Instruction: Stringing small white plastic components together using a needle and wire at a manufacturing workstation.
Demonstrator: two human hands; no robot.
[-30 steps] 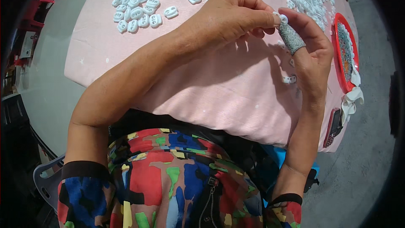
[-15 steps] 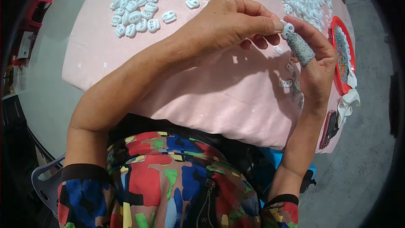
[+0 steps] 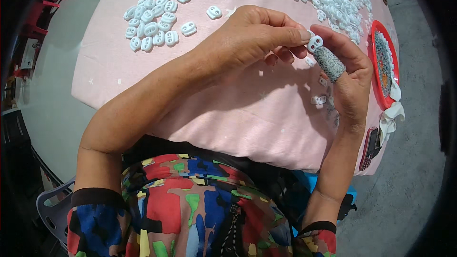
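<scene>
My left hand (image 3: 259,33) reaches across from the left, with its thumb and forefinger pinched on a small white two-hole plastic cord lock (image 3: 314,44). My right hand (image 3: 352,66) grips the same piece from the other side, between its forefinger and a thumb wrapped in a speckled grey finger cover (image 3: 330,63). Both hands hold it above the table, the two holes facing up. Whether its parts are fully pressed together I cannot tell. Below the right hand, a few small white pieces (image 3: 319,100) lie on the cloth, partly in shadow.
A pink cloth (image 3: 214,114) covers the table. Several white cord locks (image 3: 151,28) form a group at the left; a large heap of white pieces (image 3: 328,0) lies far right. On the right edge are a red tray (image 3: 386,103) of grey bits, a white cloth (image 3: 391,114) and a phone (image 3: 370,150).
Both hands have shifted slightly left and toward me with the cord lock. Its two-hole face now shows more fully. Both hands keep their grip.
</scene>
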